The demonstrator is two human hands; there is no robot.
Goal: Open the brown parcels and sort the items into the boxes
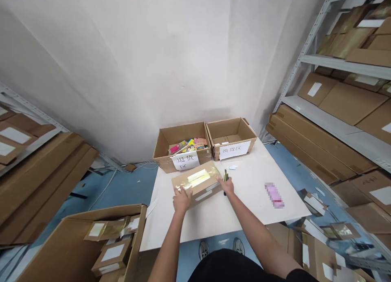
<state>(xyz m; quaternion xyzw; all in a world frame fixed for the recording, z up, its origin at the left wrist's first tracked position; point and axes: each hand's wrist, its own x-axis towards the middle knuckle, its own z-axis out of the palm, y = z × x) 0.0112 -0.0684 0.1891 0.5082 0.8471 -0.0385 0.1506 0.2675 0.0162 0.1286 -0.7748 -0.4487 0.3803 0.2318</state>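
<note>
A taped cardboard box point(195, 180) with a white label on top is on the white table point(210, 225). My left hand point(182, 198) grips its left end, fingers over the top edge. At the right end, my right hand point(227, 186) has its fingers closed on the box's corner. A yellow and black utility knife point(225, 175) shows above and below my right hand; whether the hand holds it or it lies beneath, I cannot tell. Just behind the box stands an open carton point(165, 164) of small colourful packets, with a handwritten sign.
Beside that carton is a second signed carton point(253, 137). A small white scrap point(232, 167) and a blurred pink item point(274, 195) lie on the table. A large carton of parcels point(65, 233) stands at left. Shelves point(342, 123) of boxes flank the table; more parcels point(317, 253) lie at lower right.
</note>
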